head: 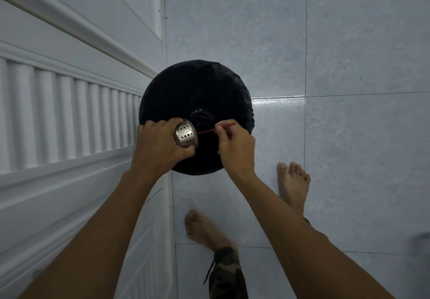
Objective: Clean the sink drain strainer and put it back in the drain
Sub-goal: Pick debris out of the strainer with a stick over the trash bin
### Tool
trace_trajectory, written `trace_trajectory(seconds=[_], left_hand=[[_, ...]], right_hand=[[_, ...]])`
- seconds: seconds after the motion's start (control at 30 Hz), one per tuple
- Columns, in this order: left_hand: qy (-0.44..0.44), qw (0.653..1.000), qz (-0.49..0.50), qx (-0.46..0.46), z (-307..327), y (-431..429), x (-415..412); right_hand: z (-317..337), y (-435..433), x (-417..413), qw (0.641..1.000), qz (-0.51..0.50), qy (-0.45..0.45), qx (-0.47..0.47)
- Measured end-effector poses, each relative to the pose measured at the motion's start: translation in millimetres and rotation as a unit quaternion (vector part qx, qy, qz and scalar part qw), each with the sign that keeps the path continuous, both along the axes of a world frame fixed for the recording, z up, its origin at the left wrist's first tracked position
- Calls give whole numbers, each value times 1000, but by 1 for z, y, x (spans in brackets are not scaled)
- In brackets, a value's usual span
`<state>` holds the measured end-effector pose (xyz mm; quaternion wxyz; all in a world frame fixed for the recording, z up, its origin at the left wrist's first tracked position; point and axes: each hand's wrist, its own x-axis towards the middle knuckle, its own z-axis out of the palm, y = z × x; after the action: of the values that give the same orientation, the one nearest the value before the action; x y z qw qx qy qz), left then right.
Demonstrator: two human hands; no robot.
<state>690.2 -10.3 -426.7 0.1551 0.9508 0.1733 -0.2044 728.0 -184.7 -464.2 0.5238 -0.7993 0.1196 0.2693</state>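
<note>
one strainer (186, 136), two hands (160, 146)

The pale blue tiled floor (349, 135) carries a round bin lined with a black bag (195, 94), standing under both hands, and two bare feet (293, 182) nearer the person.

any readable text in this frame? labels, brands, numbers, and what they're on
None readable.
Perforated round steel strainer in the left hand: only punched holes, no stamp visible.
Thin red stick in the right hand: no marking.
Round bin lined with a black plastic bag: plain.
White panelled door and pale blue floor tiles: no print.
</note>
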Motion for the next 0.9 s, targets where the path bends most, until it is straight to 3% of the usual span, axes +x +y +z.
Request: trace_trajectory(seconds=[0.07, 0.13, 0.17, 0.27, 0.33, 0.43, 0.5, 0.6, 0.67, 0.73, 0.8, 0.83, 0.9], left_hand=[[2, 1000, 4, 10, -1, 1, 0], [-2, 1000, -5, 17, -1, 2, 2], [-2, 1000, -15, 17, -1, 1, 2], [-3, 1000, -23, 7, 0, 2, 2], [-8, 1000, -17, 9, 1, 4, 1], [-13, 1000, -10, -2, 2, 4, 6], [-24, 999, -1, -22, 2, 5, 10], [-18, 999, -9, -36, 2, 7, 9], [-4, 999, -6, -45, 1, 7, 9], [5, 998, -10, -57, 1, 4, 12], [11, 997, -31, -75, 1, 4, 14], [11, 996, -34, -85, 0, 5, 15], [10, 995, -13, -93, -1, 10, 14]], right_hand=[[-1, 0, 4, 998, -31, 19, 45], [-1, 4, 6, 985, -11, 108, 133], [-1, 5, 6, 982, 2, 133, 134], [-7, 6, 12, 998, 23, 49, -11], [-7, 7, 17, 1000, -11, 13, 13], [-5, 15, 21, 977, -37, 141, 159], [-7, 13, 22, 958, -28, 222, 181], [-14, 7, 27, 982, 44, 164, 79], [-15, 9, 29, 996, 7, 86, 33], [-13, 13, 33, 982, -61, 128, 123], [-9, 15, 35, 930, -100, 237, 264], [-8, 14, 38, 915, -106, 258, 292], [-9, 12, 47, 928, -131, 226, 267]])
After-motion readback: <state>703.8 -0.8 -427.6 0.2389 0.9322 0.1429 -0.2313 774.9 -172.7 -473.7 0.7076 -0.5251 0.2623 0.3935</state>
